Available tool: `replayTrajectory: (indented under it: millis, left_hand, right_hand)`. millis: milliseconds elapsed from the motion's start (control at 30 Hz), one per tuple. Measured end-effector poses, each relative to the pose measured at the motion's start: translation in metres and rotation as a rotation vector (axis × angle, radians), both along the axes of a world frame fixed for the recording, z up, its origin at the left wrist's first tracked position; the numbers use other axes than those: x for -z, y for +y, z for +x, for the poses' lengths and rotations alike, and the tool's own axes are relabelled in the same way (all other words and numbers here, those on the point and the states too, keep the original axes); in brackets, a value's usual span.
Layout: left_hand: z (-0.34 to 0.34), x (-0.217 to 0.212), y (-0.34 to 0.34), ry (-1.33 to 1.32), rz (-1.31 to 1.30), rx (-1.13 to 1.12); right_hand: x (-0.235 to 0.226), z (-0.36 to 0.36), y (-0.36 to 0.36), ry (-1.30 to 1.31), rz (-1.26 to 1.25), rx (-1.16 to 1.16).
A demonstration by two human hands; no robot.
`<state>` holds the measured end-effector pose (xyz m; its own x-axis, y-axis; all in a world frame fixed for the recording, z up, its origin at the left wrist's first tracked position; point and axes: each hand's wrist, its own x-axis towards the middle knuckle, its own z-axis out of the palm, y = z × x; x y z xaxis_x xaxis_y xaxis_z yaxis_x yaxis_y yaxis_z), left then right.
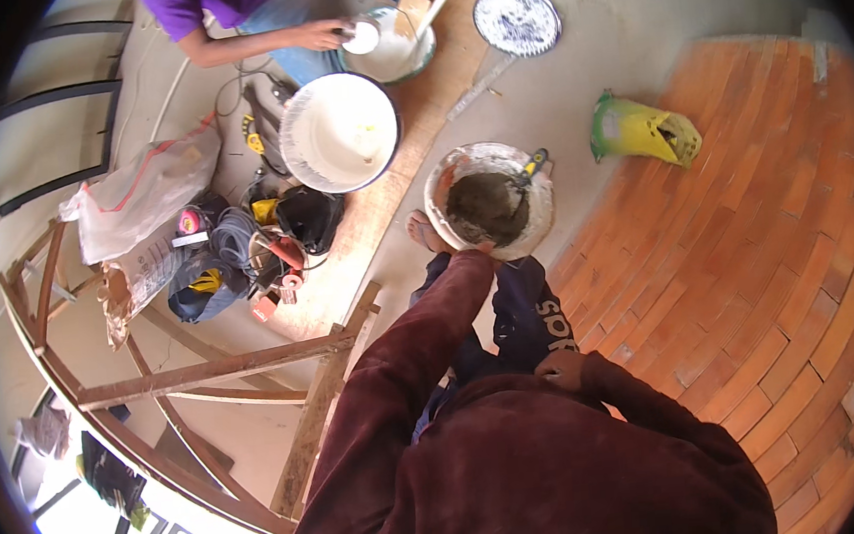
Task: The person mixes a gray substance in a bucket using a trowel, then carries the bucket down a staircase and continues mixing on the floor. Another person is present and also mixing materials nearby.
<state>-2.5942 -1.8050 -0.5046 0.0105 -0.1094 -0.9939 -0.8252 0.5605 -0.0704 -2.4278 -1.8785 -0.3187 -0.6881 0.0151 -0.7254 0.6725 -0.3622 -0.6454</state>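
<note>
In front of my legs is a pale, mortar-smeared bucket [542, 220] holding grey wet mortar [483, 207]. A trowel [536, 164] with a black and yellow handle leans on its right inner side, blade end in the mortar. My left hand [487, 248] grips the bucket's near rim, its fingers mostly hidden by the sleeve and rim. Against my right thigh rests my right hand [559, 368], apart from the bucket; its fingers are too unclear to read.
A co-worker's hand [326, 34] holds a round white thing over a basin [428, 61]. Nearby stand a white tub [299, 167] and a speckled round lid [518, 21]. Tools and cables [234, 237] lie left, by a wooden frame [215, 372]. Right are brick tiles [746, 242] and a yellow-green bag [642, 130].
</note>
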Motion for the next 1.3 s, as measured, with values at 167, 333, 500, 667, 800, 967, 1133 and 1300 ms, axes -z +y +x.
replayTrajectory:
  millis: [167, 333, 500, 667, 800, 967, 1133, 1300]
  left_hand:
    - [-0.003, 0.102, -0.021, 0.101, 0.017, 0.117]
    - [0.001, 0.198, -0.043, 0.256, 0.068, 0.262]
    - [-0.028, 0.309, -0.05, 0.538, -0.014, 0.987]
    - [-0.016, 0.303, -0.005, 0.221, 0.257, 0.201]
    - [-0.029, 0.323, 0.003, 0.222, 0.357, 0.189]
    - [-0.038, 0.339, -0.028, 0.222, 0.304, 0.206]
    - [-0.033, 0.321, -0.024, 0.219, 0.423, 0.079]
    - [-0.031, 0.335, -0.015, 0.202, 0.55, 0.072]
  right_hand:
    - [0.062, -0.022, 0.003, 0.074, -0.295, -0.434]
    - [0.127, -0.049, -0.042, 0.13, -0.195, -0.466]
    - [0.172, -0.077, -0.064, 0.279, -0.199, -0.424]
    - [0.226, -0.086, -0.058, 0.301, -0.294, -0.411]
    - [0.239, -0.086, -0.045, 0.316, -0.213, -0.35]
    - [0.245, -0.08, -0.022, 0.341, -0.208, -0.334]
    - [0.25, -0.069, 0.006, 0.277, -0.099, -0.336]
    - [0.269, -0.063, 0.036, 0.235, 0.14, -0.351]
